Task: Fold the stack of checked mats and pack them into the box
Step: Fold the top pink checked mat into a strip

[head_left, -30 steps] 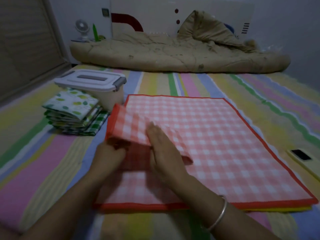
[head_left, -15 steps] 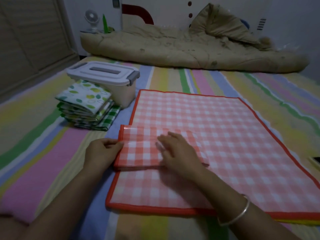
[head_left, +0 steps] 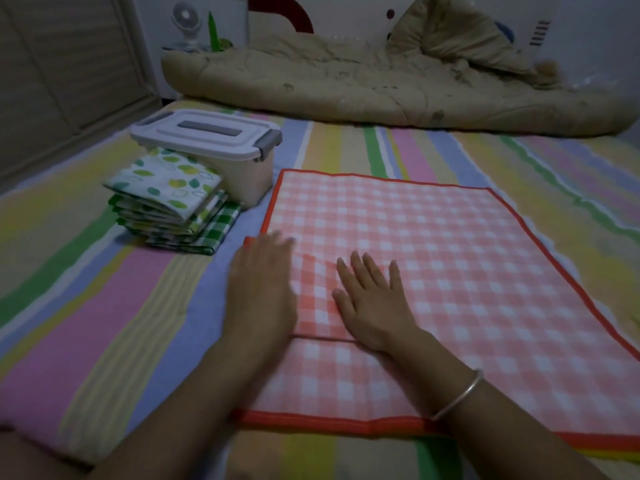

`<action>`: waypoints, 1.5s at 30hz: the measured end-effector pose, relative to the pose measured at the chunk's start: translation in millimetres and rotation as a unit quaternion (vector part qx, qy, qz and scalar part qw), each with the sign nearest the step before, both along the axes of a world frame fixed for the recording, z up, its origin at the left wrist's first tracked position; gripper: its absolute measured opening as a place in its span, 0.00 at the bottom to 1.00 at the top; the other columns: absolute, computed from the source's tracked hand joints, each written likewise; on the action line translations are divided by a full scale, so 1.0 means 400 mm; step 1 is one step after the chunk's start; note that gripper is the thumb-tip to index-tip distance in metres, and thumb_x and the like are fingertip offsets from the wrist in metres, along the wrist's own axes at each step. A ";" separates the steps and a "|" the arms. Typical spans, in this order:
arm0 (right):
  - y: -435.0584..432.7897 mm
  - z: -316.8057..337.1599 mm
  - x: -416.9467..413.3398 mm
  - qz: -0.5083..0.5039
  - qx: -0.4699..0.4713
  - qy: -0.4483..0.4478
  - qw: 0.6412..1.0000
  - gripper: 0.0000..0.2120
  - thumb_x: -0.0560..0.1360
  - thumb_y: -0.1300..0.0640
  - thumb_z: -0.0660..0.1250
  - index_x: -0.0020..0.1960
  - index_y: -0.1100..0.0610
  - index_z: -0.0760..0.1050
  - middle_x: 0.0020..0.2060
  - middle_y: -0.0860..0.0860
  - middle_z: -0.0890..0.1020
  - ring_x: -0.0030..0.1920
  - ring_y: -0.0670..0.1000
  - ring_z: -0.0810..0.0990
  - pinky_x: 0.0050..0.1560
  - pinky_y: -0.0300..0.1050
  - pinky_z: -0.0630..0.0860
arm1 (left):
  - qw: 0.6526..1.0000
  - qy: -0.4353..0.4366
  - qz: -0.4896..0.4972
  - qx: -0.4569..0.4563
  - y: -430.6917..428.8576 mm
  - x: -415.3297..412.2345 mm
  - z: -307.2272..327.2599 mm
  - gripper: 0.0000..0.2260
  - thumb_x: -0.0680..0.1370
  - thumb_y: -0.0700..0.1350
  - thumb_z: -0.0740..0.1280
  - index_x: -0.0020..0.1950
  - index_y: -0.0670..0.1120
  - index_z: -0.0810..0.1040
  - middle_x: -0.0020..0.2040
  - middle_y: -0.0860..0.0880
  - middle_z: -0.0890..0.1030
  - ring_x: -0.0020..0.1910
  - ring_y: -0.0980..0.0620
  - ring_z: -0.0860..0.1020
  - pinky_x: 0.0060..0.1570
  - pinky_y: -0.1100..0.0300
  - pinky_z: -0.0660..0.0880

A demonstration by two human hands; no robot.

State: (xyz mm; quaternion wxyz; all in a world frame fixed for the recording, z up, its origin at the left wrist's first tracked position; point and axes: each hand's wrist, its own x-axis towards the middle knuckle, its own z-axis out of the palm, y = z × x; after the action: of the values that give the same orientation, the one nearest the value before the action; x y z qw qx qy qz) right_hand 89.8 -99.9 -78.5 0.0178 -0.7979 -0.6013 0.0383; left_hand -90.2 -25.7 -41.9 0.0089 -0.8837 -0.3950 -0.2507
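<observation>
A small folded red-checked mat (head_left: 313, 299) lies on the left part of a large flat red-checked mat (head_left: 450, 271) with an orange border. My left hand (head_left: 263, 289) rests flat on the folded mat's left edge. My right hand (head_left: 372, 303) presses flat on its right side, fingers spread. A yellow mat edge shows beneath the large one at the lower right. A stack of folded green-patterned mats (head_left: 173, 202) sits to the left. Behind that stack stands the box (head_left: 239, 168) with its white lid (head_left: 204, 133) shut.
Everything lies on a striped pastel bedsheet (head_left: 104, 306). A rumpled tan quilt (head_left: 346, 81) runs along the far edge by the wall. A small fan (head_left: 187, 26) stands at the back left. Wooden panelling lines the left side.
The folded red-checked mat was held up in both hands, then laid down. Now both hands lie flat on it, pressing it. The camera has moved closer and tilted.
</observation>
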 end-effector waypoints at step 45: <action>-0.072 0.085 0.072 -0.289 0.127 0.158 0.936 0.17 0.82 0.44 0.55 0.48 0.56 0.73 0.38 0.49 0.75 0.38 0.50 0.73 0.37 0.44 0.65 | 0.875 0.371 -0.134 -0.281 0.130 0.028 0.038 0.40 0.74 0.73 0.56 0.77 0.63 0.37 0.79 0.59 0.37 0.79 0.49 0.39 0.74 0.36 0.49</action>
State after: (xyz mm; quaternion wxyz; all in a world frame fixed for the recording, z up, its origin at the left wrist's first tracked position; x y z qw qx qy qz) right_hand 118.6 -128.9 -44.4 0.2244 -0.9118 -0.3344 0.0803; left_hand -78.9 26.2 -26.8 -0.1278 -0.9215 -0.2942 0.2189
